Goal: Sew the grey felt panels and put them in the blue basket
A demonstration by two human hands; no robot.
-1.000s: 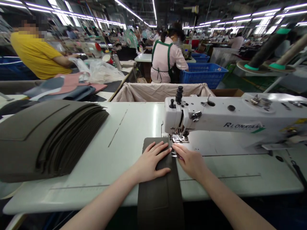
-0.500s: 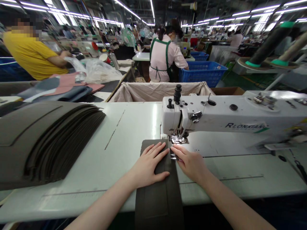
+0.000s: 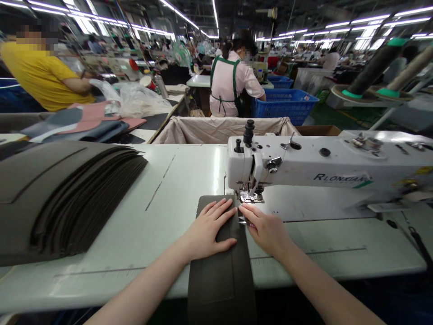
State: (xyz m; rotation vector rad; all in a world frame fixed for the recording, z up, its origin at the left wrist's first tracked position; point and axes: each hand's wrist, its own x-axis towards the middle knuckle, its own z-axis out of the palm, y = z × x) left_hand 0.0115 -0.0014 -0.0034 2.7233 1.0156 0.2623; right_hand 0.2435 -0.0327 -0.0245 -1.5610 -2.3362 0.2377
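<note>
Pale bench [image 3: 184, 180] space held a pile [image 3: 98, 203], maybe waiting, at nine o'clock, while the left hand [image 3: 206, 232] lay wide on a dark strip [image 3: 218, 280], seemingly barely started, at seven o'clock from the metal foot [image 3: 251, 198], and the right grip [image 3: 267, 229] held a shiny tool [image 3: 241, 220].

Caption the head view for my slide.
Left hand flat on a dark panel, right hand and metal tool at its edge, by a sewing machine.

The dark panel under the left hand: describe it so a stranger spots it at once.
Find the white sewing machine on the pale table. Near its presser foot, the dark panel lies under the left hand. Unlike the dark stack at left, it reaches past the table's front edge.
</note>
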